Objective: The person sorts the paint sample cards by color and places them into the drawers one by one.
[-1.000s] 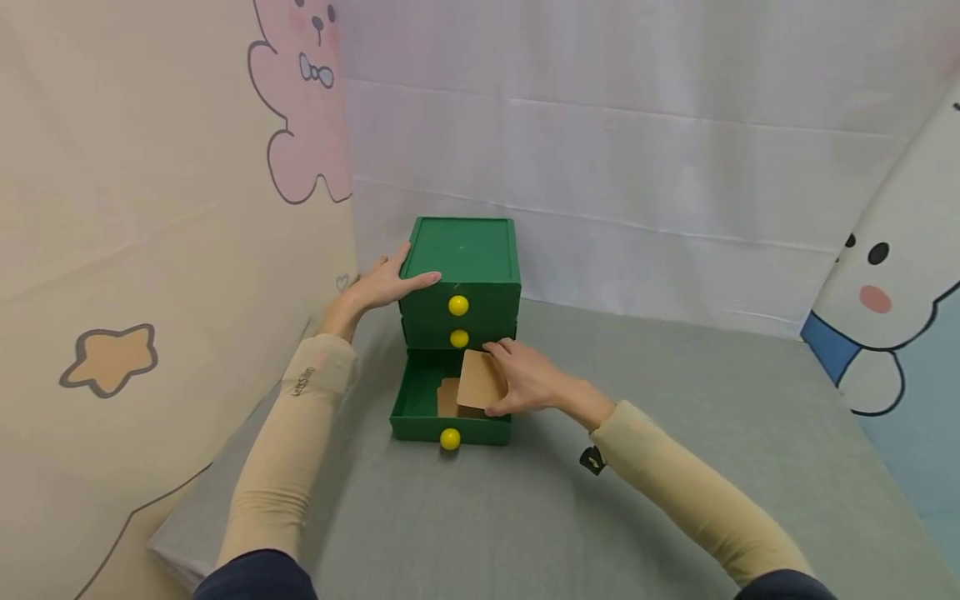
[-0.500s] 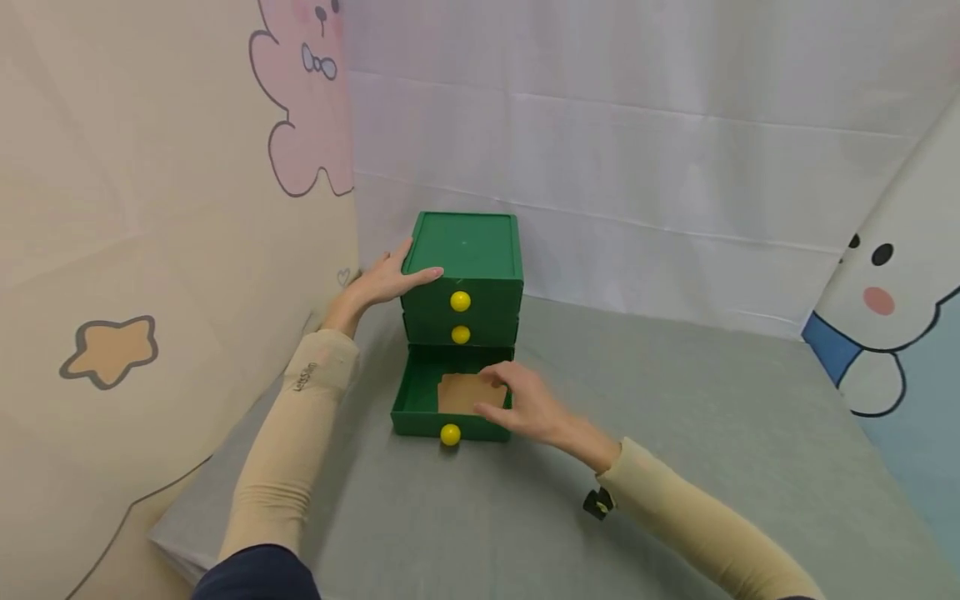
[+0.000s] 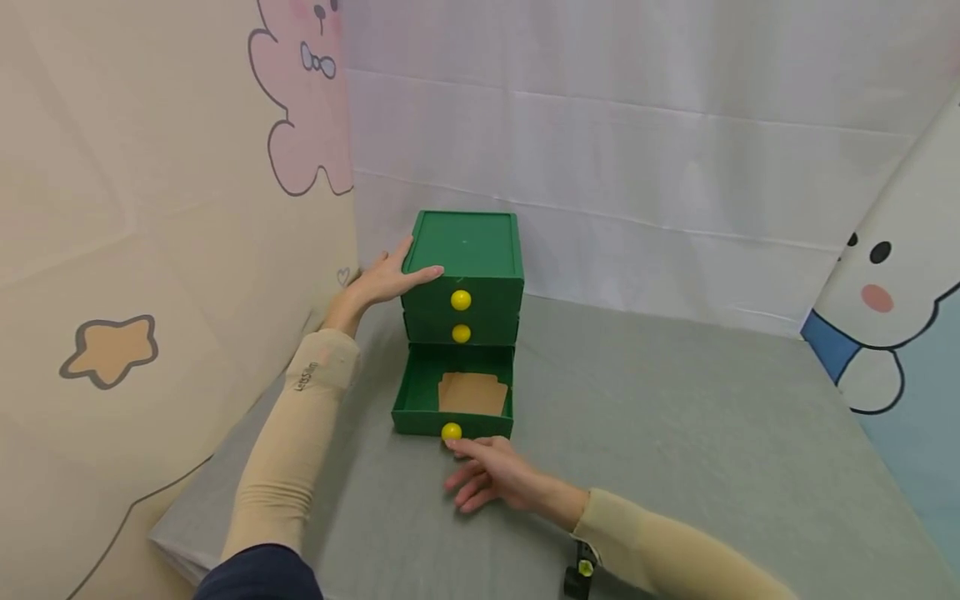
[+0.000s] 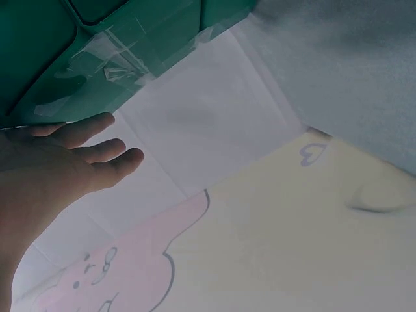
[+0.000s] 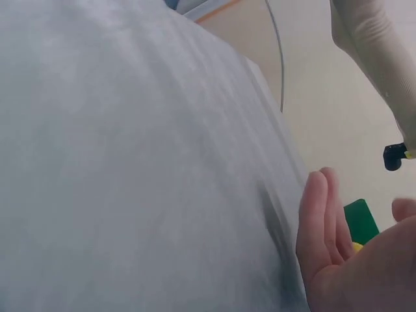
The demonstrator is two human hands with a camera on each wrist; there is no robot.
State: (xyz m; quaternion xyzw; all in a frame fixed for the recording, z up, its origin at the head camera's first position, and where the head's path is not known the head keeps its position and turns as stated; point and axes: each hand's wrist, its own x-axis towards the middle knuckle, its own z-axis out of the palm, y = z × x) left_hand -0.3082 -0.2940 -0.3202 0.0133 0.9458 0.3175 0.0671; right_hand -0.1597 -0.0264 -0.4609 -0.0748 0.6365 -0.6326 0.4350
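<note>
A green drawer cabinet (image 3: 467, 242) with yellow round knobs stands on the grey cloth. My left hand (image 3: 381, 280) rests on its upper left corner, thumb over the top front edge. In the left wrist view, that hand (image 4: 52, 162) has its fingers stretched out beside the cabinet's taped side. The bottom drawer (image 3: 415, 423) is pulled out, and a brown cardboard piece (image 3: 472, 394) lies inside it on the right. Just in front of the drawer is my right hand (image 3: 498, 477), fingers loosely extended, a fingertip at the lower yellow knob (image 3: 452, 431). It holds nothing.
Grey cloth (image 3: 675, 433) covers the table, whose left edge runs beside my left arm. A cream printed curtain (image 3: 187, 208) hangs close on the left, and a white curtain (image 3: 615, 167) hangs behind the cabinet. A small black device (image 3: 579, 571) hangs under my right wrist.
My right hand has let go of the brown cardboard, which now lies flat in the drawer. The hand has moved out, down and towards me to the knob. The left hand stays put.
</note>
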